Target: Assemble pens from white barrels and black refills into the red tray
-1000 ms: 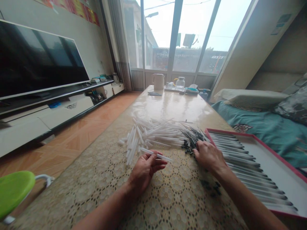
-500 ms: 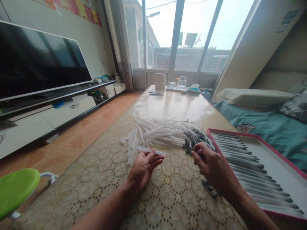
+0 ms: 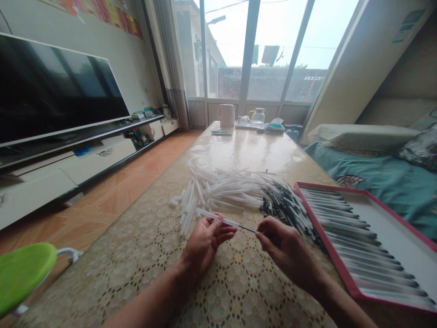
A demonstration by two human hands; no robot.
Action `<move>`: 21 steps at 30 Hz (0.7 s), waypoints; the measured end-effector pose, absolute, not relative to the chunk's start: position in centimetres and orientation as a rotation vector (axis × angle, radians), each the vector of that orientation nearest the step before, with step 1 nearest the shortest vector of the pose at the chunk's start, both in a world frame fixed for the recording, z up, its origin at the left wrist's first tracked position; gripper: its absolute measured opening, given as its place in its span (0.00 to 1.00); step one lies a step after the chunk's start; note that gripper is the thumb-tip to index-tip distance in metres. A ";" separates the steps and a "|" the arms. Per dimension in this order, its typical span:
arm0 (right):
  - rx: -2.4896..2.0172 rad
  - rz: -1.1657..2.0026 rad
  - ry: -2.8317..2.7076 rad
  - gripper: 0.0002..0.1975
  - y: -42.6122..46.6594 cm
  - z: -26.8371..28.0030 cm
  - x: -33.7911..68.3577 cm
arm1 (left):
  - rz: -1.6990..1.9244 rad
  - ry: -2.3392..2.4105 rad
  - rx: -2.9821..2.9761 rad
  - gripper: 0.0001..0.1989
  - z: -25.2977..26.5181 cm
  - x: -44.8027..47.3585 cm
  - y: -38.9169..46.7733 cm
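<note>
My left hand [image 3: 206,241] pinches a translucent white pen barrel [image 3: 230,222] between thumb and fingers, its right end pointing toward my other hand. With closed fingertips, my right hand [image 3: 287,248] grips a thin black pen refill [image 3: 247,228]. The refill's left tip meets the barrel's right end; how far it goes inside, I cannot tell. Beyond my left hand lies a heap of white barrels [image 3: 223,187]. A pile of dark refills [image 3: 283,200] lies just past my right hand, with small black pieces [image 3: 265,207] at its left edge.
A pink-rimmed box [image 3: 403,222] at the right holds a row of pens [image 3: 355,248] with dark ends. At the table's far end stand a beige kettle [image 3: 226,115], a glass jug [image 3: 258,117] and a tissue pack [image 3: 275,126]. A green stool [image 3: 27,275] is at lower left.
My right hand has moved left from the refill pile with a black refill, bringing it to the barrel's end. My left hand stays nearly in place with the barrel.
</note>
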State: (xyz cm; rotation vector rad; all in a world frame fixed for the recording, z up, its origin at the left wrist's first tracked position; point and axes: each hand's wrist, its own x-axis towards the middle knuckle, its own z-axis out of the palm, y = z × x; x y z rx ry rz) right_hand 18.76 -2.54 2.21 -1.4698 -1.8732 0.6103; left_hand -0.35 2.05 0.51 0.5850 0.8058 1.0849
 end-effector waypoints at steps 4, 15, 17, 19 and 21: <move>-1.523 0.504 -1.830 0.11 -2.6 1.9 18.2 | 1.000 0.730 0.631 0.08 0.3 -0.3 1.6; -1.563 0.558 -1.561 0.20 -1.9 2.4 20.2 | 0.979 0.625 0.468 0.04 0.1 -0.6 1.5; -1.761 0.249 -1.640 0.11 -1.2 1.9 22.5 | 1.036 0.641 0.384 0.02 0.3 -0.7 1.7; -1.877 0.018 -1.769 0.06 -0.7 1.3 24.3 | 1.067 0.652 0.363 0.02 0.4 -0.8 1.8; -1.950 -0.093 -1.880 0.05 -0.5 0.7 25.2 | 1.082 0.667 0.368 0.03 0.6 -0.8 1.7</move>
